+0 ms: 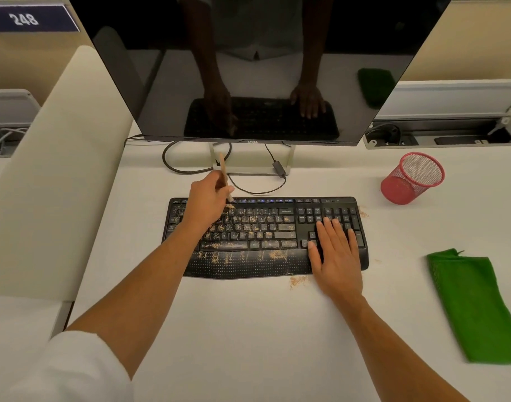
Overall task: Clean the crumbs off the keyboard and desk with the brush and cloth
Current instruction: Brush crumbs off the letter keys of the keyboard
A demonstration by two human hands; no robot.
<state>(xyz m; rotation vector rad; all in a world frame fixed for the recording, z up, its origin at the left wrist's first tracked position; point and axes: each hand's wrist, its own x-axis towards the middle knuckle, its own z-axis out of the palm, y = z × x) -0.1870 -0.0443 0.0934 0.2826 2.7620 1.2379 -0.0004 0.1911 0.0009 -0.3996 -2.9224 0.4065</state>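
Observation:
A black keyboard (277, 224) lies on the white desk (248, 329), strewn with tan crumbs over its left and middle keys and wrist rest. My left hand (206, 203) grips a thin wooden-handled brush (223, 169), its tip touching the upper left key rows. My right hand (336, 250) lies flat with straight fingers on the keypad end, pressing the keyboard down. More crumbs (299, 281) sit on the desk just in front of the keyboard and by its far right corner (363, 212). A folded green cloth (474, 306) lies on the desk at the right, untouched.
A dark monitor (257, 68) on a silver stand rises right behind the keyboard, with black cables (257, 191) looping between them. A red mesh cup (412, 178) lies tipped at the right rear. A cream partition (60, 169) borders the left side.

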